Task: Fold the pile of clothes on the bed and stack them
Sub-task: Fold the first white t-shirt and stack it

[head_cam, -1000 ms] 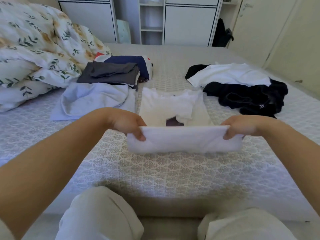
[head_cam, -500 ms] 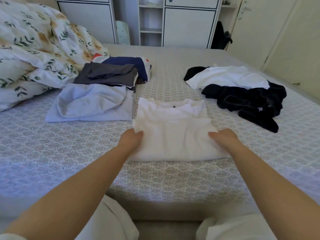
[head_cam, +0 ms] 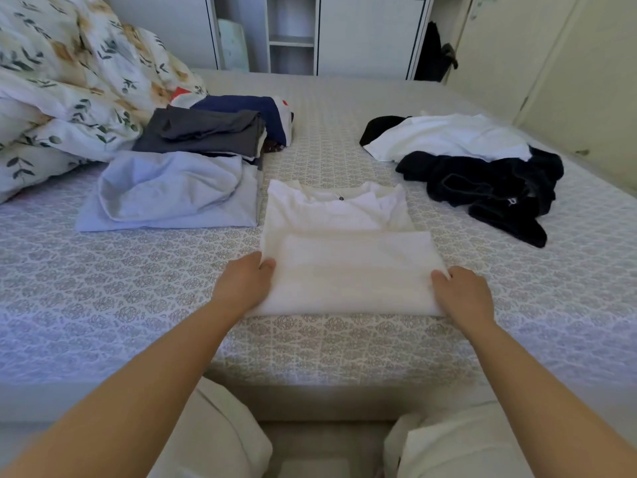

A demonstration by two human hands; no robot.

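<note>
A white shirt (head_cam: 348,270) lies folded on the bed (head_cam: 138,305) right in front of me, its near half doubled over the collar half. My left hand (head_cam: 246,282) grips its left edge, thumb on top and fingers tucked under the fabric. My right hand (head_cam: 463,291) holds the right edge the same way. To the left lies a folded light-blue garment (head_cam: 165,191), and behind it a stack with a dark grey piece (head_cam: 206,134) and a navy piece (head_cam: 251,110). An unfolded heap at the right holds a white garment (head_cam: 448,138) and black clothes (head_cam: 489,188).
A floral duvet (head_cam: 65,84) is bunched at the back left. White cupboards and an open shelf (head_cam: 293,36) stand beyond the bed. My knees in pale trousers (head_cam: 220,439) are against the bed's near edge.
The shirt's lower half, held up in both hands a second ago, has been laid forward over the collar half. Both hands have since slid back to the folded shirt's near side edges.
</note>
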